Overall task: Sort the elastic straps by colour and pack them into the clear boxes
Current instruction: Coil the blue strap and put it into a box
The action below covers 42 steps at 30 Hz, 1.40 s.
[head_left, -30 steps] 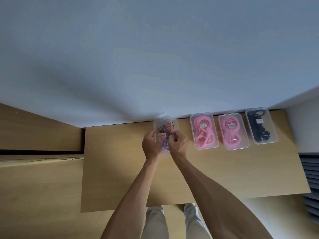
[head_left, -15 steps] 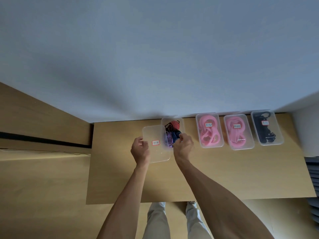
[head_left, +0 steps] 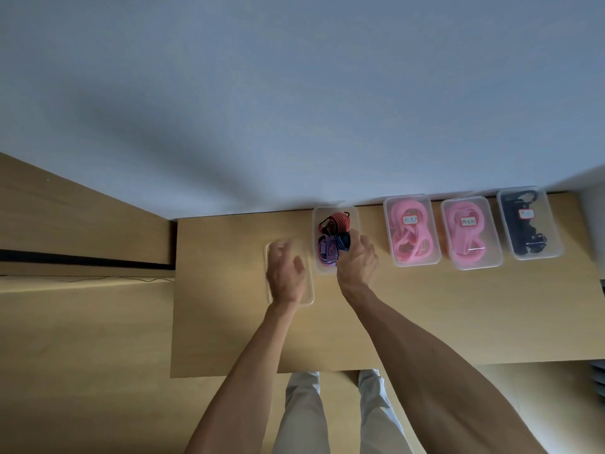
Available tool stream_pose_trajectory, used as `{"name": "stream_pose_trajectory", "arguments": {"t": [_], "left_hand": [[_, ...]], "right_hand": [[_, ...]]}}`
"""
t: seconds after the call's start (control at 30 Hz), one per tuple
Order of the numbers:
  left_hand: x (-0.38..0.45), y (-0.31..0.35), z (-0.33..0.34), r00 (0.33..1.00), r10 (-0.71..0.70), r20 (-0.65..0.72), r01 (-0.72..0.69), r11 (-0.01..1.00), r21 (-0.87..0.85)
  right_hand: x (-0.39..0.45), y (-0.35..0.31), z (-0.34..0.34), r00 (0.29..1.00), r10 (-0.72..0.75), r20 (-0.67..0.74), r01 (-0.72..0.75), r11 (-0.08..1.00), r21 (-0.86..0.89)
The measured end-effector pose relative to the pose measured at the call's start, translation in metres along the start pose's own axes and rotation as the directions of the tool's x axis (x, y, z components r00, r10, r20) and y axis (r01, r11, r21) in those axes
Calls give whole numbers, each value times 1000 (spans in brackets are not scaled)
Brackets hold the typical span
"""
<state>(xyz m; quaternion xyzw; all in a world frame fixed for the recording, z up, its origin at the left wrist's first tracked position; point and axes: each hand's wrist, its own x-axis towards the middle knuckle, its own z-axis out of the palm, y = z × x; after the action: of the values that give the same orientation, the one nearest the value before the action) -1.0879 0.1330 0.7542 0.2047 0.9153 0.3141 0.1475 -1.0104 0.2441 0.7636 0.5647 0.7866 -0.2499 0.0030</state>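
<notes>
An open clear box (head_left: 317, 238) stands at the table's back edge. It holds a red-and-black strap (head_left: 338, 222), a purple strap (head_left: 327, 252) and a dark blue strap (head_left: 343, 240). My right hand (head_left: 357, 261) grips this box at its near right corner, thumb inside beside the dark blue strap. The box's clear lid (head_left: 308, 288) lies flat on the table just left of it. My left hand (head_left: 284, 273) hovers on or just over the lid, fingers spread and relaxed, blurred by motion.
Three lidded, labelled clear boxes line the back edge to the right: two with pink straps (head_left: 412, 231) (head_left: 470, 234) and one with black straps (head_left: 527, 224). The wooden table (head_left: 229, 322) meets a grey wall behind; a lower wooden surface lies to the left.
The lid came off the box, moved left and now lies flat on the table. My left hand has let go of it and opened. My right hand stays on the box.
</notes>
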Motion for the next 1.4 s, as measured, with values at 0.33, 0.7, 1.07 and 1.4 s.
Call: {"name": "stream_pose_trajectory", "arguments": {"t": [0.33, 0.7, 1.07, 1.4], "left_hand": [[10, 37, 33, 945, 242, 220, -279, 948, 155], [10, 39, 30, 938, 220, 268, -279, 938, 207], [10, 33, 34, 954, 227, 194, -253, 960, 119], [10, 30, 38, 963, 198, 181, -216, 973, 84]], "right_hand": [[9, 4, -7, 992, -111, 56, 112, 994, -20], [19, 1, -15, 982, -188, -14, 189, 982, 6], [16, 6, -7, 994, -79, -81, 94, 974, 207], [23, 7, 5, 998, -61, -18, 63, 988, 141]]}}
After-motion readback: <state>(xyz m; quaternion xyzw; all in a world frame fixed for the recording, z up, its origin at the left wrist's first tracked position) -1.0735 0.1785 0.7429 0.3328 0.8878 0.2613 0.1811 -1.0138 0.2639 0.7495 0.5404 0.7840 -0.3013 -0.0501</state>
